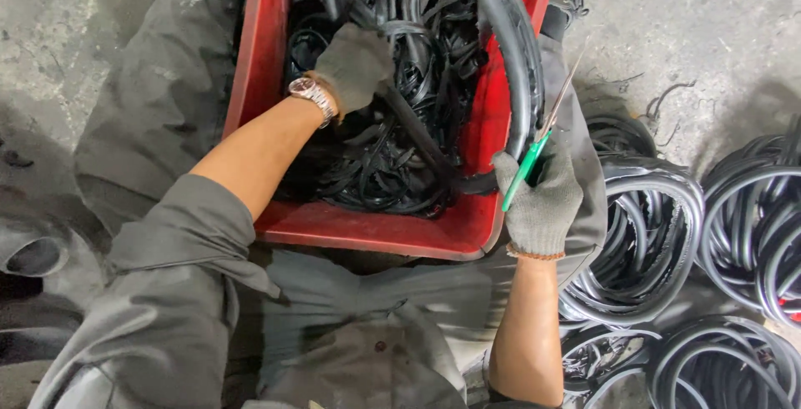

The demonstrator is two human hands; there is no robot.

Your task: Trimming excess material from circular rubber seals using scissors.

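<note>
The gloved left hand (355,65) reaches into the red plastic crate (259,58); its fingers close on a tangled black rubber strip (417,138), their tips hidden. The right hand (542,196) fingers grip green-handled scissors (530,163) beside the thick black rubber hose (521,67).

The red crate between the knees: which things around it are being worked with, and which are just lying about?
In hand:
- red crate of black rubber strips
- left hand, reaching into the strips
- right hand, grip closed on green-handled scissors and a black rubber tube

Lying about:
- coiled black tubes on the concrete floor
</note>
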